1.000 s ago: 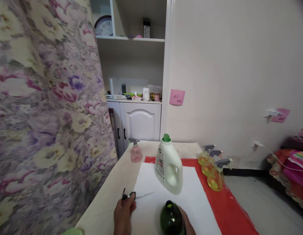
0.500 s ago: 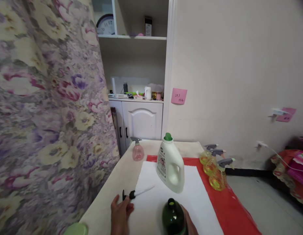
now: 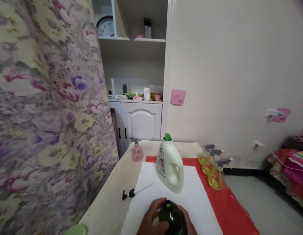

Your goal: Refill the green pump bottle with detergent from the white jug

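Note:
A dark green bottle [image 3: 171, 215] with its mouth uncovered stands at the near edge of the white sheet [image 3: 146, 176]. My left hand [image 3: 152, 219] wraps its left side, thumb across the front. Behind its right side is my right hand [image 3: 189, 222], also closed round it, fingers partly hidden. To the left lies a black pump head [image 3: 128, 194], its thin tube reaching over the sheet and no hand on it. Farther back stands a large pale green jug [image 3: 170, 166] with a handle and an open neck; something green shows in its mouth.
A pink spray bottle [image 3: 137, 152] stands at the far left of the table. Several spray bottles with yellow liquid [image 3: 215, 179] line the red cloth [image 3: 215, 199] on the right. A light green lid-like object [image 3: 76, 229] is at the near left; a floral curtain [image 3: 55, 130] hangs beside the table.
My left hand has let go of the pump head, leaving it on the table, and moved right to grasp the green bottle. My right hand stays on the bottle.

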{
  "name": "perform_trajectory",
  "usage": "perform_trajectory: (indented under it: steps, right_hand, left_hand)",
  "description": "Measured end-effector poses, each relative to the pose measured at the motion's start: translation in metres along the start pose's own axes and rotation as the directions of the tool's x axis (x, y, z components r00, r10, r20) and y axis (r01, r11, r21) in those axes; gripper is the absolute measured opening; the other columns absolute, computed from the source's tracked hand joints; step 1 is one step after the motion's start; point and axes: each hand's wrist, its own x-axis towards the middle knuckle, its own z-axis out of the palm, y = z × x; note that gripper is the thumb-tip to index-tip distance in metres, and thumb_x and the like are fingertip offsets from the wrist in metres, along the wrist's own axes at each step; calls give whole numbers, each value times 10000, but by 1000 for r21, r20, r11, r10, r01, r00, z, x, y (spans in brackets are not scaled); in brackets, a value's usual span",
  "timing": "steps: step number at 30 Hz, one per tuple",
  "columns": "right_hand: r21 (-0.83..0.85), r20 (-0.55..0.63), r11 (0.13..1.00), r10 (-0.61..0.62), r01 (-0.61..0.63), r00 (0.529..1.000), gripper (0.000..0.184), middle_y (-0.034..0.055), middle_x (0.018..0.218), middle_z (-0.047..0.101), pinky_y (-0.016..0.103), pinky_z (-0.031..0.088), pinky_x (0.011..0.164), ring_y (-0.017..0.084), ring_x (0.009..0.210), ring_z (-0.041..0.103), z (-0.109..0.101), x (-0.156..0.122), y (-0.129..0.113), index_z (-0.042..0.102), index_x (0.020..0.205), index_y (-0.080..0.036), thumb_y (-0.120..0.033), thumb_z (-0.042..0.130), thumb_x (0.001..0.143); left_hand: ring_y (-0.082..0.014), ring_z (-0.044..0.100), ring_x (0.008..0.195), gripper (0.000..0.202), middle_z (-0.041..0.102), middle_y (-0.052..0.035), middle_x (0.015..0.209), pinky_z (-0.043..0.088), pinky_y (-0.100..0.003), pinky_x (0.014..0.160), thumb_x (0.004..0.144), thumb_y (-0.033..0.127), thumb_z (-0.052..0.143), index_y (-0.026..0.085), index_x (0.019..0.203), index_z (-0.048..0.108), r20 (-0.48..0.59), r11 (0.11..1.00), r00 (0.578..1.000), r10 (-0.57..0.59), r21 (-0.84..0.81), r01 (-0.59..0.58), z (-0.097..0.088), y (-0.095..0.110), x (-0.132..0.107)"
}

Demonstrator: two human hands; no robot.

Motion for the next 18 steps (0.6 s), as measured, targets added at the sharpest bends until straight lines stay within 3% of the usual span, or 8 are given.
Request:
perform_trajectory:
  steps: [2, 6, 10, 13, 15, 18]
  right_hand:
    - [-12, 5, 1000, -15, 16, 1000, 784, 137, 1218, 669, 453, 466, 1020, 327, 1155, 609, 0, -1, -8, 544, 1224, -211, -714, 658, 633]
    - [-34, 22, 999, -17, 18, 1000, 803, 133, 1223, 666, 452, 469, 1020, 321, 1146, 617, 1, -3, -17, 529, 1237, -216, -736, 636, 636]
    - [-2, -5, 1000, -14, 14, 1000, 877, 159, 1312, 610, 477, 409, 1081, 329, 1240, 552, 3, -6, -16, 497, 1284, -206, -800, 557, 642]
    - [18, -11, 995, -97, 97, 995, 941, 165, 1388, 548, 488, 384, 1105, 346, 1316, 475, -4, -7, -17, 458, 1328, -212, -820, 549, 615]
    - [27, -41, 989, -143, 145, 989, 878, 159, 1392, 546, 486, 402, 1093, 340, 1310, 484, -14, -5, -21, 445, 1338, -228, -782, 544, 664]
    - [45, -122, 991, -121, 127, 985, 678, 157, 1340, 589, 487, 444, 1055, 318, 1235, 563, -36, 9, -37, 477, 1299, -243, -647, 577, 764]
  left_hand:
    - [-335, 555, 1224, 621, 646, -103, 1282, 435, -429, 1044, 544, 292, 802, 245, 1152, 682, 51, 998, 998, 35, 48, -38, 9, -4, -1]
    - [-340, 537, 1246, 606, 647, -98, 1280, 377, -463, 1101, 559, 282, 783, 250, 1155, 680, 31, 994, 999, 35, 103, -38, 13, -8, -1]
    - [-333, 517, 1271, 600, 644, -83, 1298, 321, -460, 1142, 556, 176, 758, 261, 1146, 693, 49, 992, 999, 16, 123, -22, 14, 3, -3]
    - [-326, 525, 1265, 604, 656, -60, 1288, 323, -462, 1141, 558, 117, 747, 291, 1134, 700, 69, 987, 998, 8, 158, -19, 17, 11, -5]
    - [-330, 525, 1265, 595, 657, -61, 1289, 329, -469, 1137, 575, 131, 753, 301, 1142, 698, 77, 983, 997, 27, 178, -40, 18, 12, -5]
    - [-345, 512, 1278, 621, 645, -73, 1306, 322, -479, 1138, 567, 153, 773, 306, 1163, 693, 112, 973, 992, 67, 214, -89, 17, 4, -2]
